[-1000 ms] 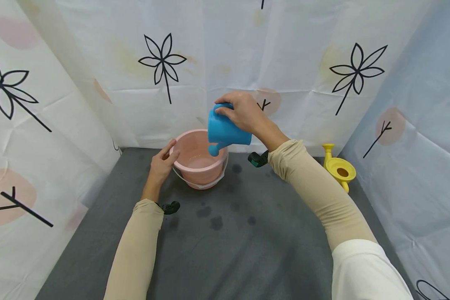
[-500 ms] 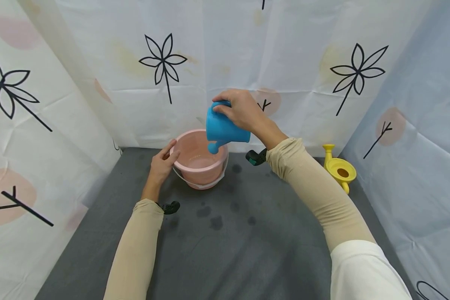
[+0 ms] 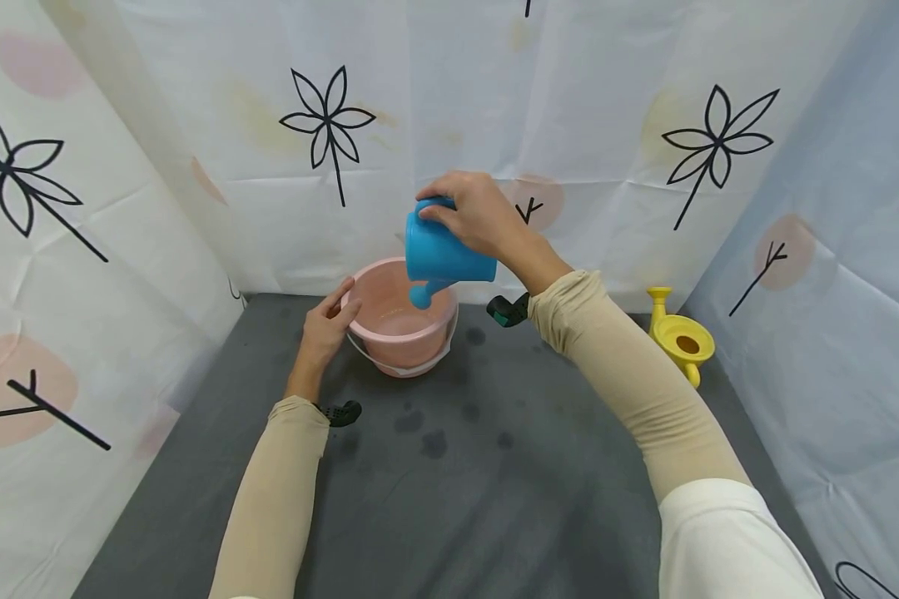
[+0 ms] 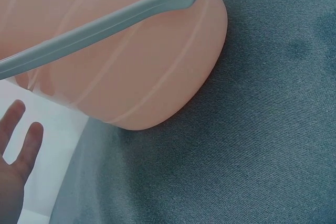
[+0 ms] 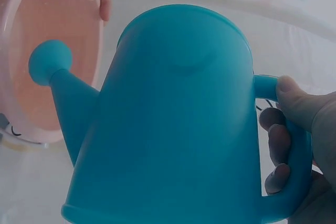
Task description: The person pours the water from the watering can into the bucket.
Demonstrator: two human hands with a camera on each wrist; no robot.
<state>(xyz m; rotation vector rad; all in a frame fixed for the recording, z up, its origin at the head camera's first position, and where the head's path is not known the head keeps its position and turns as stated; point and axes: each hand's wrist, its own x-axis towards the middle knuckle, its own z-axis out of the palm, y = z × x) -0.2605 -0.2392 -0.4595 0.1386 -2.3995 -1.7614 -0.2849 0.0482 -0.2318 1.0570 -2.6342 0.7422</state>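
Observation:
A pink bucket (image 3: 400, 358) with a pale handle (image 3: 419, 368) stands on the grey table. My left hand (image 3: 324, 331) holds its left rim; two fingers (image 4: 29, 150) stand out straight, apart from the bucket's wall, in the left wrist view. Gripped by its handle (image 5: 299, 166) in my right hand (image 3: 475, 215) is a blue watering can (image 3: 449, 249). It is tipped over to the left, with its round spout head (image 3: 420, 297) low over the bucket's opening. Whether water is flowing cannot be told. In the right wrist view my right fingers curl round the can's handle.
A yellow watering can (image 3: 682, 337) stands at the table's right side, near the side cloth. White cloth walls (image 3: 449, 100) with leaf prints enclose the back and sides. Dark spots (image 3: 434, 443) mark the grey tabletop (image 3: 457, 532) in front of the bucket.
My right hand and the blue watering can have shifted slightly left and up, bringing the spout head further over the bucket. My left hand and the bucket stay in place.

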